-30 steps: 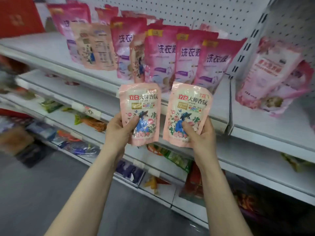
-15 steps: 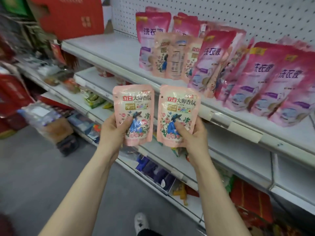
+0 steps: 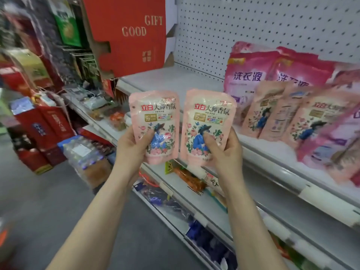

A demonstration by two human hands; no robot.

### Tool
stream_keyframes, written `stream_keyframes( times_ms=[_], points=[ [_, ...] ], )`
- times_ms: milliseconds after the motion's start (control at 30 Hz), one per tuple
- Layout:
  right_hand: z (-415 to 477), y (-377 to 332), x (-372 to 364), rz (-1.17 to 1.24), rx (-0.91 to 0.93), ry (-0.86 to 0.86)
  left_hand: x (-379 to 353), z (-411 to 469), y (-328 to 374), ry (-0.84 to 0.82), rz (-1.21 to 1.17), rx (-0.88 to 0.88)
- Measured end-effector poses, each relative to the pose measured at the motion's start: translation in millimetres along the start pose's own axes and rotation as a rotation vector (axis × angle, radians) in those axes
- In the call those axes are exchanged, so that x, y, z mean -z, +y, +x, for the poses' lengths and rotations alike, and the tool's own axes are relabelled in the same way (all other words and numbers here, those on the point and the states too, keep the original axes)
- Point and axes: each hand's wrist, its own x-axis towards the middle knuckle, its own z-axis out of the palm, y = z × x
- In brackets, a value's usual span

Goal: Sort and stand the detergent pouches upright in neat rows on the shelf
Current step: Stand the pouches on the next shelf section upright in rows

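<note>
While each hand grips one pale pink detergent pouch, the step in hand looks to be bringing the pair to the shelf and standing them there. The left hand [image 3: 132, 145] holds the left pouch [image 3: 155, 121] low down, thumb across the front and fingers behind. The right hand [image 3: 224, 151] holds the right pouch [image 3: 208, 121] the same way. Both pouches are upright, labels toward the camera, side by side and nearly touching, in the air short of the shelf's front edge.

Beyond the hands and slightly above them lies a bare stretch of the shelf [image 3: 175, 80]. To the right of the right hand, matching pale pouches [image 3: 272, 112] lean in a loose row, one seemingly showing its back, with taller magenta pouches [image 3: 247, 75] behind them. Up and left of the left hand stands a red gift box [image 3: 126, 36].

To do this well, I would set the pouches down one at a time, base first, flattening the bottom so the soft bag stands. Each belongs just left of the matching pale row, label forward and level with its neighbours. A nudge could topple the leaning ones, so approach from the bare side and let go only once the pouch stands.
</note>
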Motion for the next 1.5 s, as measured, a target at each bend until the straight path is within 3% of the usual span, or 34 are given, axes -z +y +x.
stream_keyframes(
  times_ms=[233, 767, 933, 1233, 1500],
  points=[
    [58, 23, -52, -0.082, -0.007, 0.058, 33, 83, 5, -0.017, 0.041, 0.036],
    [167, 47, -140, -0.115, 0.06, 0.387, 61, 268, 12, -0.312, -0.011, 0.045],
    [255, 43, -139, -0.238, 0.101, 0.376, 38, 327, 13, -0.303, 0.015, 0.021],
    [443, 72, -140, -0.635, 0.006, 0.307, -1, 421, -1, -0.239, 0.071, 0.044],
    [523, 109, -145, -0.613, -0.012, 0.258, -9, 470, -16, -0.247, 0.091, 0.077]
  ],
)
